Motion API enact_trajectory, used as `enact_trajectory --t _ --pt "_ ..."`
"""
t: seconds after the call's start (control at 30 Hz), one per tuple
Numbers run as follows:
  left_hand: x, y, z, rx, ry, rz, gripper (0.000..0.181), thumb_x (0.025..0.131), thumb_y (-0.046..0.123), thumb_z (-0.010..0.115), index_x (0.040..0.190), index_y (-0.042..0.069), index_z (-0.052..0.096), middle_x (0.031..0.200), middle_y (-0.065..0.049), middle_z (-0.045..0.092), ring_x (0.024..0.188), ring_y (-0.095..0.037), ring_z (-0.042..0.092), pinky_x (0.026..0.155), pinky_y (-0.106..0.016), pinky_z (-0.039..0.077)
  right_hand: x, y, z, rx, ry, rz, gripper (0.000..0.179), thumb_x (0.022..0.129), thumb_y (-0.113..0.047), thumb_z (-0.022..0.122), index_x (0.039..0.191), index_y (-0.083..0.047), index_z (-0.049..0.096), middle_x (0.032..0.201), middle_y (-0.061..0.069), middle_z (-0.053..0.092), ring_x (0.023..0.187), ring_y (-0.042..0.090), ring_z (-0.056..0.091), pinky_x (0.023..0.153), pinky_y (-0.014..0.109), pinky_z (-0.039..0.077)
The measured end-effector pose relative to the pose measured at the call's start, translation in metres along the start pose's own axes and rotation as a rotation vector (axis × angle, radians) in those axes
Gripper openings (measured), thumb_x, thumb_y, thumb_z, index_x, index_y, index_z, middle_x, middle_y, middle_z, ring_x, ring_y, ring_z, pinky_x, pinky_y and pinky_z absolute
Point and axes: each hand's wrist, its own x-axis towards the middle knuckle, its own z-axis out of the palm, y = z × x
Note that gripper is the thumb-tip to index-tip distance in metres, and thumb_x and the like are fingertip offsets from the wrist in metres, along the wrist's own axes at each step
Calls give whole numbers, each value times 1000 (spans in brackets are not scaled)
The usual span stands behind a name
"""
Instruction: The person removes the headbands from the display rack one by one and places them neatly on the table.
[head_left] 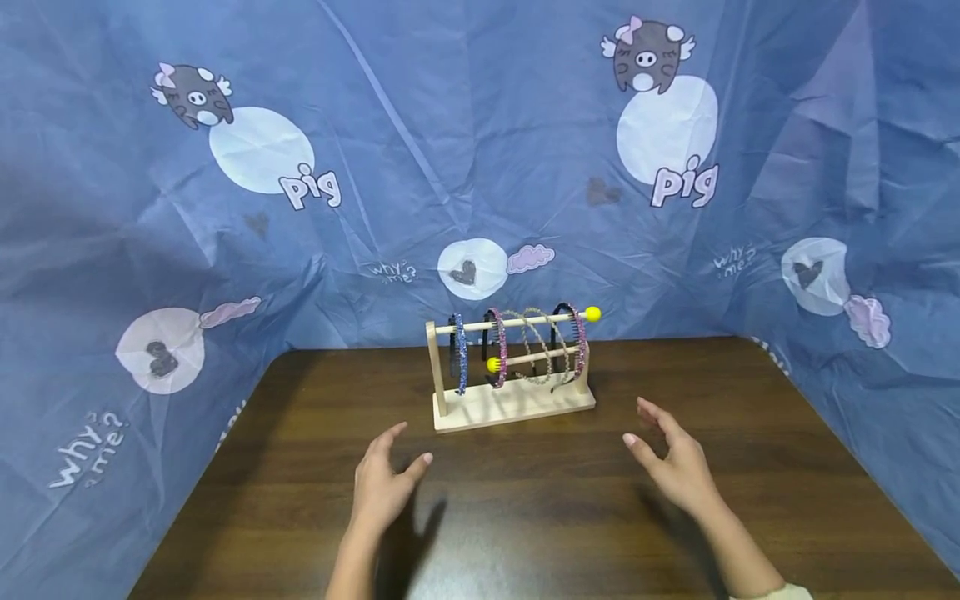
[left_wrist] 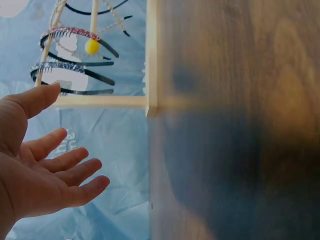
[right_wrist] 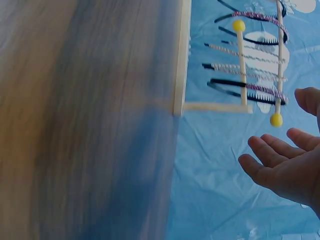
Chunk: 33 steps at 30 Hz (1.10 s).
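A pale wooden headband stand rises from the table, with two rods tipped by yellow balls. From its upper rod hang a blue glittery headband, a pink one, two beige braided headbands and a pink-and-black headband beside the right post. My left hand hovers in front of the stand's left end, fingers spread and touching nothing. To the right of the stand, my right hand is held apart from it, its fingers loosely extended. Both palms appear empty in the wrist views.
The dark brown wooden table carries the stand near its far edge. Behind and on both sides hangs a blue cloth printed with pigs and lettering. A yellow ball juts past the right post, and another ends the lower rod.
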Motion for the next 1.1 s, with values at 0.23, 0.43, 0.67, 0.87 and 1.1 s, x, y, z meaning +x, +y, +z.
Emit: enact_trajectory --t 0.23,0.43,0.67,0.87,1.1 --pt "10 -4 6 -80 -13 -62 57 80 19 73 130 6 51 130 -21 50 117 -41 46 92 -56 38 12 -3 16 115 46 -9 48 86 -10 66 129 3 48 119 22 58 102 34 58 81 39 49" --pt "18 -10 13 -144 -10 -76 57 79 20 73 130 7 51 127 -20 53 111 -40 51 89 -53 41 22 -5 19 269 68 58 46 87 -5 64 128 5 47 117 23 57 103 37 57 78 16 47" --pt "29 -17 21 -295 2 -104 62 75 12 77 130 1 49 127 -25 50 113 -43 48 91 -50 42 31 -24 15 380 106 154 43 87 0 61 126 10 47 115 27 56 101 31 57 77 15 45" --pt "42 -16 29 -370 -9 -106 68 72 8 78 131 1 47 128 -28 47 117 -44 45 96 -49 38 40 -30 15 452 175 195 41 88 2 59 125 10 47 114 27 55 95 15 58 79 14 45" --pt "46 -23 37 -358 -2 -152 73 70 8 80 133 2 45 130 -26 46 118 -43 44 96 -50 37 53 -2 29 550 197 201 45 86 -1 63 128 6 47 112 18 57 93 10 59 79 16 46"
